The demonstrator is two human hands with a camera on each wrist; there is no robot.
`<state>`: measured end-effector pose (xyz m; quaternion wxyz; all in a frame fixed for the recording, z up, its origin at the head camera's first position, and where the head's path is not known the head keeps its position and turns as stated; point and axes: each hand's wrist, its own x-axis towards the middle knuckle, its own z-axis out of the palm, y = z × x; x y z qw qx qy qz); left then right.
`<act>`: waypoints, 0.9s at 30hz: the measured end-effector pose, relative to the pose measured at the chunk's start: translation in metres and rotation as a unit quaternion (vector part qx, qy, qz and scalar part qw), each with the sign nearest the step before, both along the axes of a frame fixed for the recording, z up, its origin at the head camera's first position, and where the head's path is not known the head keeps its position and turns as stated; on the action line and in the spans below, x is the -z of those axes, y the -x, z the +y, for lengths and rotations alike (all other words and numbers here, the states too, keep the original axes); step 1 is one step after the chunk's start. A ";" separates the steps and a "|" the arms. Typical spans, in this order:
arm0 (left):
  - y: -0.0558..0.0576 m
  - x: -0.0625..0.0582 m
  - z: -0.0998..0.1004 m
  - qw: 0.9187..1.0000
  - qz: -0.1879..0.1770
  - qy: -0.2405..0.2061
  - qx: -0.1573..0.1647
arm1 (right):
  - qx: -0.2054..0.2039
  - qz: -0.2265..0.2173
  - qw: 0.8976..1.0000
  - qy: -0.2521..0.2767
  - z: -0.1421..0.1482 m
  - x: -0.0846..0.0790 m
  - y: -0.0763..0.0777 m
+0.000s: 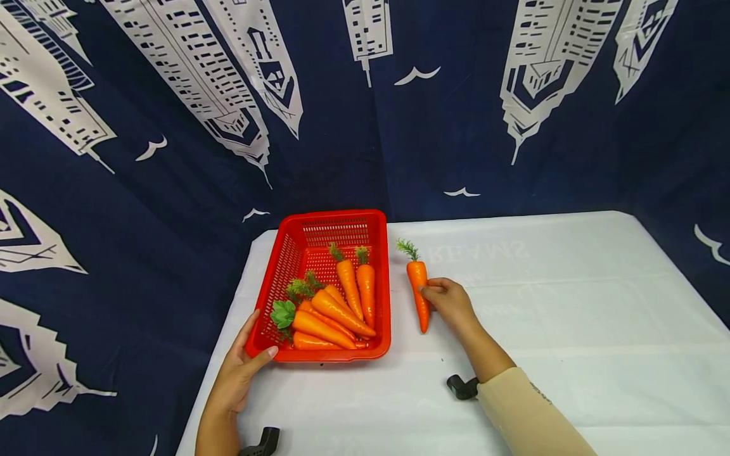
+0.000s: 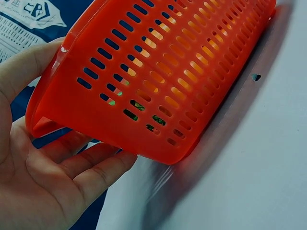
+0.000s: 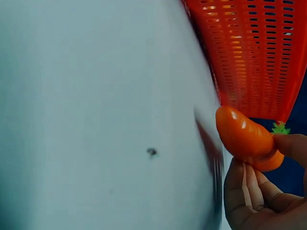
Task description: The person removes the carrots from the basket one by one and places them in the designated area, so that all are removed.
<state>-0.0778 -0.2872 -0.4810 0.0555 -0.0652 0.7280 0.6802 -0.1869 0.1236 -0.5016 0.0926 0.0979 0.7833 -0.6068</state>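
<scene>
Right hand [image 1: 452, 305] fingers pinch one artificial carrot [image 1: 418, 282] mid-body, likely for balance, just right of the red slotted basket [image 1: 331, 356], whose near-left corner left hand [image 1: 232, 379] fingers grip, presumably to steady it.

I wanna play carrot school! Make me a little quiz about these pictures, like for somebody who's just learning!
1. True or false: the left hand is touching the red basket.

2. Pick one: where is the carrot that the right hand has in its grip?
A) inside the basket
B) beside the basket
C) underneath the basket

3. Fill the gap: the carrots inside the basket have leafy tops that are coloured ____.

Key:
1. True
2. B
3. green
</scene>
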 end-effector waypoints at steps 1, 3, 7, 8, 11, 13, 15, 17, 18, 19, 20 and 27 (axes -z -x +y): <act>0.000 0.000 0.000 1.000 -0.001 0.001 0.000 | -0.002 -0.003 1.000 -0.010 0.000 0.001 0.000; 0.000 0.000 0.000 1.000 -0.002 0.001 -0.001 | -0.008 -0.008 0.999 -0.033 0.001 0.004 0.001; 0.000 0.000 0.001 1.000 -0.004 0.000 -0.002 | -0.018 -0.011 0.997 -0.078 0.002 0.008 0.001; 0.000 0.000 0.001 1.000 -0.004 0.001 -0.003 | -0.022 -0.009 0.996 -0.088 0.002 0.008 0.001; 0.000 0.000 0.001 1.000 -0.005 0.002 -0.003 | -0.029 -0.002 0.993 -0.113 0.001 0.008 0.001; 0.000 0.000 0.000 1.000 -0.006 0.002 -0.003 | -0.035 0.000 0.991 -0.130 0.000 0.007 0.001; 0.000 0.001 0.000 1.000 -0.004 0.003 -0.002 | -0.039 -0.002 0.989 -0.142 0.000 0.006 0.002; 0.000 0.001 0.000 1.000 -0.004 0.005 -0.002 | -0.044 -0.004 0.988 -0.150 0.000 0.006 0.002; 0.000 0.001 0.000 1.000 -0.004 0.005 -0.001 | -0.046 -0.005 0.987 -0.152 0.000 0.006 0.002; 0.000 0.001 0.000 1.000 -0.004 0.005 -0.002 | -0.047 -0.006 0.987 -0.153 -0.001 0.005 0.002; 0.000 0.001 0.000 1.000 -0.004 0.005 -0.002 | -0.048 -0.006 0.987 -0.153 -0.001 0.006 0.002; 0.000 0.000 0.000 1.000 -0.005 0.003 -0.004 | -0.053 -0.008 0.987 -0.153 0.000 0.006 0.002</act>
